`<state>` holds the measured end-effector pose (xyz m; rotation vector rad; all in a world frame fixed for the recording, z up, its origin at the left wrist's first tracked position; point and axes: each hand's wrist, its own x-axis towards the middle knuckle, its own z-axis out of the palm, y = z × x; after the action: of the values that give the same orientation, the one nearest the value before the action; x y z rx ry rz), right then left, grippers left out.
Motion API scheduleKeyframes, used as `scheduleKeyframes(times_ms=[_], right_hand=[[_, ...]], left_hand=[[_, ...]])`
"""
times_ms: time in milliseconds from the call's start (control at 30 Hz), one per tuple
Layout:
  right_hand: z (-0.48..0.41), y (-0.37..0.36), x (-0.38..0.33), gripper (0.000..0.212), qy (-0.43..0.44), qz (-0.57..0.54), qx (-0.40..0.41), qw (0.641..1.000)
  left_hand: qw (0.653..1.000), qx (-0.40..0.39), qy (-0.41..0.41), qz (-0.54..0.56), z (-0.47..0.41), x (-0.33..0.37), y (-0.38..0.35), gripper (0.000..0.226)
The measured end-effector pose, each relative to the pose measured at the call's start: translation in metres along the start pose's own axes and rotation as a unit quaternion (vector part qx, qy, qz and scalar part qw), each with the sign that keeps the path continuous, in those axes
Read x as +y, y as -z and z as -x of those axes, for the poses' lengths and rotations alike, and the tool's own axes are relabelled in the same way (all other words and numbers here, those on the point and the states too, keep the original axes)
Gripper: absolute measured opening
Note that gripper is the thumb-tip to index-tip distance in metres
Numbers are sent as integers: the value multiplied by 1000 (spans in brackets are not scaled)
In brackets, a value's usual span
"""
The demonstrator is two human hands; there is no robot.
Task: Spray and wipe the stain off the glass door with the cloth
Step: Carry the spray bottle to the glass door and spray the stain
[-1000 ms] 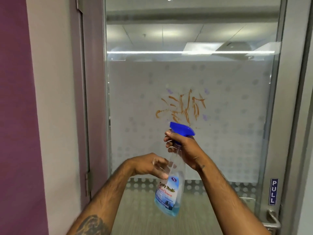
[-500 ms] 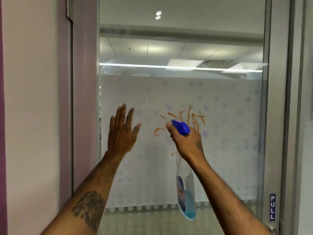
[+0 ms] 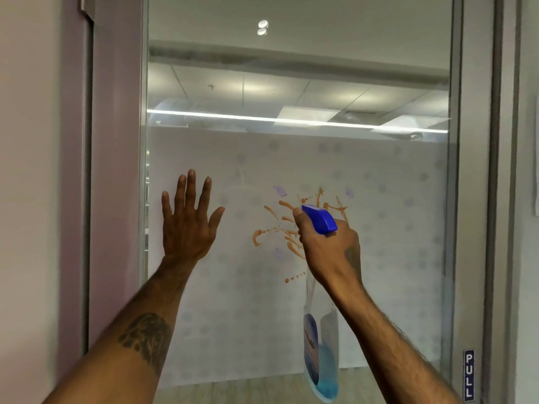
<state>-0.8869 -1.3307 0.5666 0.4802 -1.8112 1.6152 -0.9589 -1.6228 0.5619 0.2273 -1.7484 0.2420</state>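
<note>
Glass door [image 3: 393, 258] w/ streaky orange stain [image 3: 257, 238]; spray bottle [image 3: 320, 339] seemingly near-empty.

Two bare arms on show here, uncovered as far back as I can follow them. On the left forearm [image 3: 163, 290] there's a dark tattoo [image 3: 147, 338], a dense shaded patch with ragged edges, at about seven o'clock from the left grip [image 3: 186, 228]; its design is too blurred to read. Over on the right grip [image 3: 329, 249] there's a smaller dark inked mark [image 3: 352, 258], on the back toward three o'clock, close to the wrist. The right forearm [image 3: 388, 330] carries fine dark hair along its four o'clock edge.
</note>
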Motion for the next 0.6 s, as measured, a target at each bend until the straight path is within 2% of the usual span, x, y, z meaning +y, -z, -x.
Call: scheduleKeyframes(times_ms=[200, 433, 600], right_hand=[[-4, 0, 5, 41, -9, 33, 35, 999], [-3, -1, 4, 38, -23, 20, 8, 999], [5, -3, 2, 45, -15, 46, 39, 998]], left_hand=[[1000, 18, 1, 3, 0, 1, -2, 74], [1000, 20, 0, 2, 0, 1, -2, 74], [1000, 23, 2, -2, 0, 1, -3, 75]])
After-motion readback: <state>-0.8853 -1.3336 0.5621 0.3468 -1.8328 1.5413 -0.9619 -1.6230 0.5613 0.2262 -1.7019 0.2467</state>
